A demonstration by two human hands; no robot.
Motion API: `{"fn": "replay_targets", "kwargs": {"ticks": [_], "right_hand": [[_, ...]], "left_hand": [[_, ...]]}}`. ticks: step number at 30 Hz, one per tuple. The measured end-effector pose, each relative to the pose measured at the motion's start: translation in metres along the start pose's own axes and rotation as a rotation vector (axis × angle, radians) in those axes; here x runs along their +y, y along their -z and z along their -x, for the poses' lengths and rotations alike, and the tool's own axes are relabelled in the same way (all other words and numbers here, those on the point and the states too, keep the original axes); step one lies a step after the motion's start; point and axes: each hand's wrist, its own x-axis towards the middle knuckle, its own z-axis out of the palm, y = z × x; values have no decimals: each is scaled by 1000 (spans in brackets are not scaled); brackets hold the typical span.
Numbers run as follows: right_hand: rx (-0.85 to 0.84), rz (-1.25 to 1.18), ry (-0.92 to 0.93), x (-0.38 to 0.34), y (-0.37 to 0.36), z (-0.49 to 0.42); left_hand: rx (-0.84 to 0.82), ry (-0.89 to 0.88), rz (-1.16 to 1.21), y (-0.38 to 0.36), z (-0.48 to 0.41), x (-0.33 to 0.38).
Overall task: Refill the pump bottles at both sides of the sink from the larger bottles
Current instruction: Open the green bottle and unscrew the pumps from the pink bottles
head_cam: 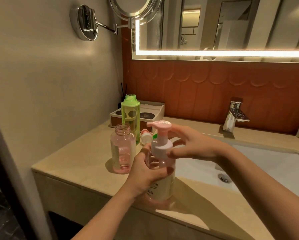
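Both forearms show bare as far as they are in view. The left hand [145,172] and right hand [193,144] are slim, with long fingers [180,153]; the left thumbnail [170,169] (dark, reddish, slightly glossy) looks painted.

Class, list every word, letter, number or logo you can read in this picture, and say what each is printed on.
"NG": on the white label of the pump bottle; the left hand hides the letters before it.
Small characters above it on the same label: too blurred to read.
Label of the pink refill bottle: turned sideways, unreadable.
Print on the dark disc in the box: too small to read.
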Motion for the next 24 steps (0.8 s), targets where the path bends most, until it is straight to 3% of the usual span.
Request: {"fn": "replay_targets", "kwargs": {"ticks": [3, 8, 10, 14, 20, 24], "right_hand": [[63, 33, -40, -7, -6, 7], [383, 257, 20, -11, -36, 0], [337, 224, -13, -8, -31, 0], [95, -88, -9, -4, -18, 7], [466, 192, -13, -7, -36, 3], [426, 159, 2, -11, -35, 4]], "left_hand": [[5, 9, 8, -1, 1, 2], [-4, -7, -10, 2, 2, -5], [-12, -31, -5, 2, 0, -4], [-20, -37, 5, 0, 0, -2], [5, -72, -30, -1, 1, -2], [-3, -56, -5, -1, 1, -3]]}}
